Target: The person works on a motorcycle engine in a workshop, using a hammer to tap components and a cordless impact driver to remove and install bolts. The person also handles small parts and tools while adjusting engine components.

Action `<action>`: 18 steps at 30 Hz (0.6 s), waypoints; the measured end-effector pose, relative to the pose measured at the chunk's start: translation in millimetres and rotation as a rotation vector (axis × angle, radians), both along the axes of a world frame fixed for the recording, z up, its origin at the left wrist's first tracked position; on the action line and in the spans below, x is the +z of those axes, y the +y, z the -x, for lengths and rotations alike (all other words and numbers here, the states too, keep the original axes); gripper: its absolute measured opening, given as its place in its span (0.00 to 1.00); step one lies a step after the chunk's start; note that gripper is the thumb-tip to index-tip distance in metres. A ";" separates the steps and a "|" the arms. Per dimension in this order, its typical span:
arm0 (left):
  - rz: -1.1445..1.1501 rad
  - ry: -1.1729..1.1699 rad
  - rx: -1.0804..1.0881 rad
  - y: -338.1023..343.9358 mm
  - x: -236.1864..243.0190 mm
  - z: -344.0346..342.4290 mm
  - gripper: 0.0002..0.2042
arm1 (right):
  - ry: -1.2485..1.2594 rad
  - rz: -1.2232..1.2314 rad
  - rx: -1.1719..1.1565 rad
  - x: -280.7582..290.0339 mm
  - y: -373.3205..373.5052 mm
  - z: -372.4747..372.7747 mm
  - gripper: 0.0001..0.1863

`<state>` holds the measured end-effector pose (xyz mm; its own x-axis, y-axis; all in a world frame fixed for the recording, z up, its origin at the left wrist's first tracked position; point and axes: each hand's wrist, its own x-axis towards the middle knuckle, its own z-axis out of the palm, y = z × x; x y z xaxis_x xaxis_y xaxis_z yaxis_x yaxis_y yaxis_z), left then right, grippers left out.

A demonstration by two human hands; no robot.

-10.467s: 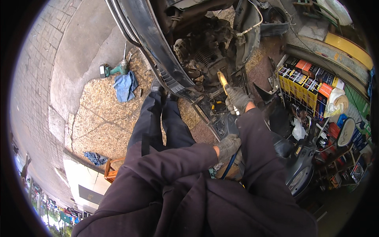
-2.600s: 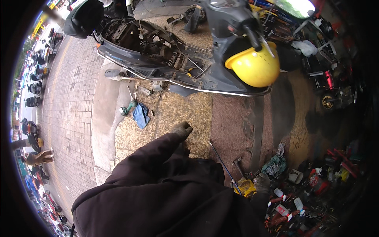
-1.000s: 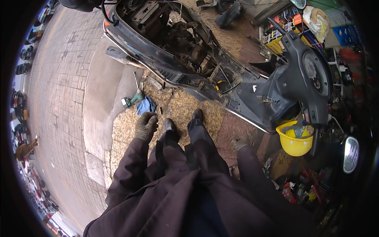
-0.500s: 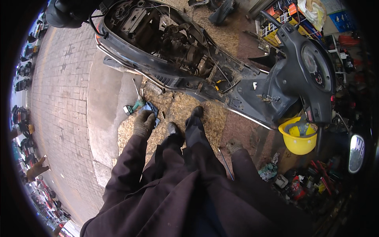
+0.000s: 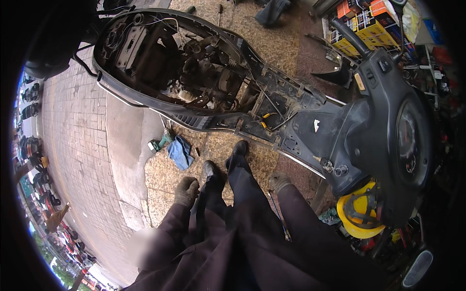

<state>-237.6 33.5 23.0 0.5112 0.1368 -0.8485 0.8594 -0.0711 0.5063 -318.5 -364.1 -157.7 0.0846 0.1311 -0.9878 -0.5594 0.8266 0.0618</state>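
Note:
Below me stands a dark scooter (image 5: 310,131) with its seat and covers off, its engine bay (image 5: 204,72) bare. Keys (image 5: 326,165) hang at its front panel. My left hand (image 5: 186,191), in a grey-brown glove, hangs in front of my left leg, fingers curled, with nothing seen in it. My right hand (image 5: 279,182), gloved alike, hangs by my right leg with its fingers curled in and no object visible. A long thin rod-like tool (image 5: 279,213) shows just under it, seemingly on the floor. Near the scooter's side lie a blue cloth (image 5: 180,153) and a green power drill (image 5: 159,143).
A yellow hard hat (image 5: 359,213) hangs below the handlebar (image 5: 361,43). Stacked yellow and orange boxes (image 5: 366,31) stand at the far right. Brick paving (image 5: 73,136) runs along the left, with parked motorbikes beyond. A yellow-handled tool (image 5: 265,120) lies on the scooter's footboard.
My left hand has come back from over the blue cloth, which now shows fully. My right hand has shifted slightly left. The view has shifted, so the scooter's front and hard hat sit lower.

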 end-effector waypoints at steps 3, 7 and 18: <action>-0.016 0.052 -0.010 -7.5 -11.0 0.7 0.08 | 0.017 0.106 -0.117 -14.2 10.1 -5.8 0.05; -0.126 -0.051 -0.103 -18.8 -33.1 -31.8 0.10 | -0.013 0.166 0.252 -11.3 15.5 -41.7 0.05; -0.534 -0.391 -0.590 -97.3 -110.6 -303.8 0.17 | -0.404 0.220 0.432 22.8 24.9 -114.7 0.05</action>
<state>66.3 -63.7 -87.6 0.8638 0.0868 -0.4963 0.3801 -0.7589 0.5288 -203.8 -339.2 -135.0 0.4412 0.0337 -0.8968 -0.7893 0.4902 -0.3698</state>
